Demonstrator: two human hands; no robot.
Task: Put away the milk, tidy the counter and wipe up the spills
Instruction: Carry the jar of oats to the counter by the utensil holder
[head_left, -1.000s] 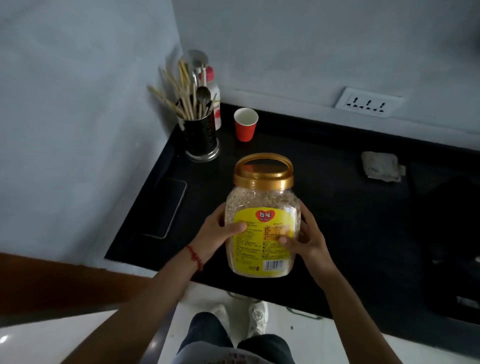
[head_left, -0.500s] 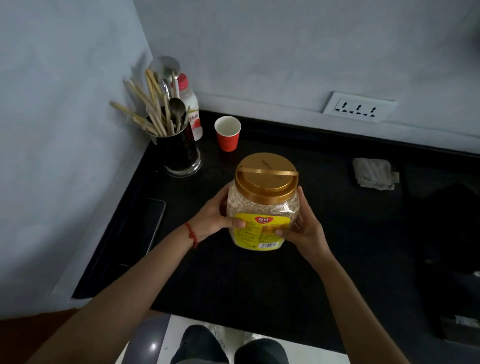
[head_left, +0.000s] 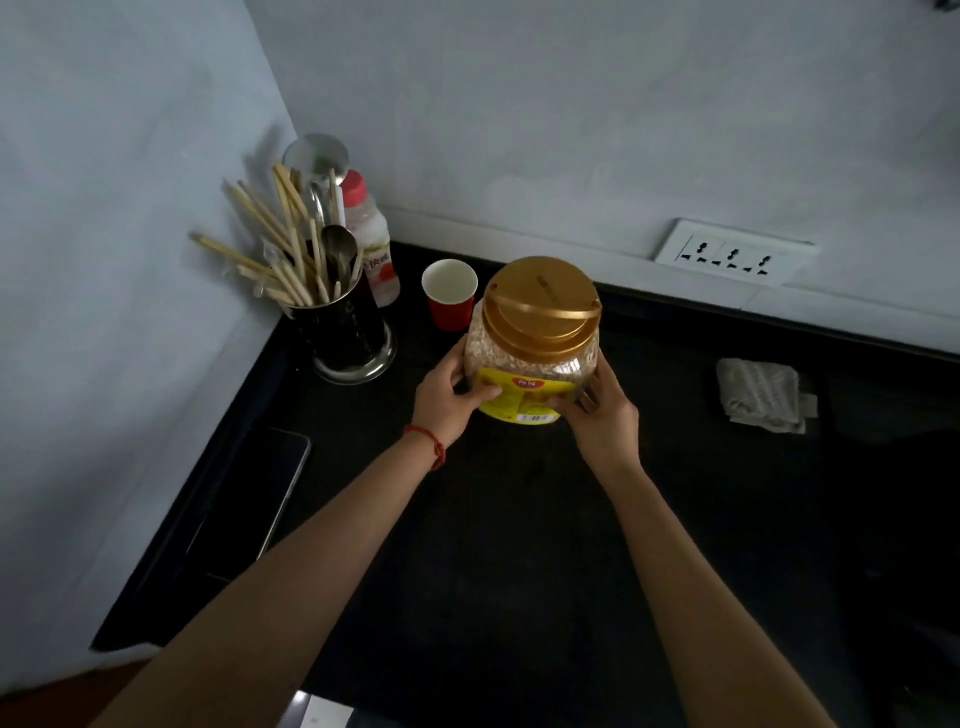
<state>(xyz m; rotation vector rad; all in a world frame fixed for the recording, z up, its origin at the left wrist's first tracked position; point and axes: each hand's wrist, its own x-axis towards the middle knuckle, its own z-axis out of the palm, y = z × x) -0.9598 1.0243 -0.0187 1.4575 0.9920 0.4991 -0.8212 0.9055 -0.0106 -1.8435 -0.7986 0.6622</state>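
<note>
Gripping the clear gold-lidded oat jar (head_left: 535, 343), left hand (head_left: 447, 397) and right hand (head_left: 605, 415) fingers tidy; grey cloth (head_left: 761, 395) lies unused on the black desk (head_left: 519, 545).

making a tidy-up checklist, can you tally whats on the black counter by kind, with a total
Jars: 1, the oat jar with a gold lid, held by the left hand and right hand
Bottles: 1, red-capped bottle
Cups: 1, red paper cup
Utensil holders: 1, utensil holder with chopsticks and spoons
Phones: 1, phone
Cloths: 1, folded cloth
Total: 6
</note>
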